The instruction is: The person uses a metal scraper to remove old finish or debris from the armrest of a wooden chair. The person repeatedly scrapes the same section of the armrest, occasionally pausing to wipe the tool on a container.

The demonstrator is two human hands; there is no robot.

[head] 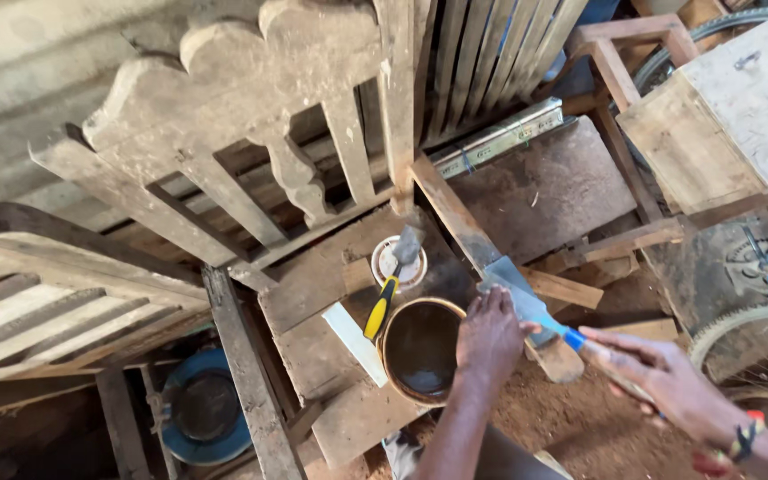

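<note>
Putty knife [526,302], wide steel blade with a blue handle, lies slantwise just right of centre, over the edge of a low wooden board and above reddish sawdust ground [580,427].

Biggest things first. Carved wooden headboard frame [233,98] with scalloped top and slats leans across the upper left. Slatted wooden panel [55,311] lies at the left edge. Wooden box [722,116], pale and square, sits upper right on a small wooden stool frame [624,53]. Bicycle wheel [748,347] with a blue frame tube shows at the right edge. Flat worn boards [331,276] form the work surface at centre. Blue-rimmed round basin [202,404] sits low left beneath the timber.

Smaller: round open tin [421,348] of dark brown liquid stands on the boards, just left of the hands. White lid [393,264] lies above it, with a second scraper [388,289], yellow and black handle, resting across lid and boards. Pale wood strip [355,342] lies beside the tin's left rim.

Left hand [489,333]: fingers curled down, pressing on the blade's lower face, touching the tin's right rim. Right hand [660,378]: closed around the blue handle, beaded band at the wrist. Blade tip points up-left toward a long plank [455,213].
</note>
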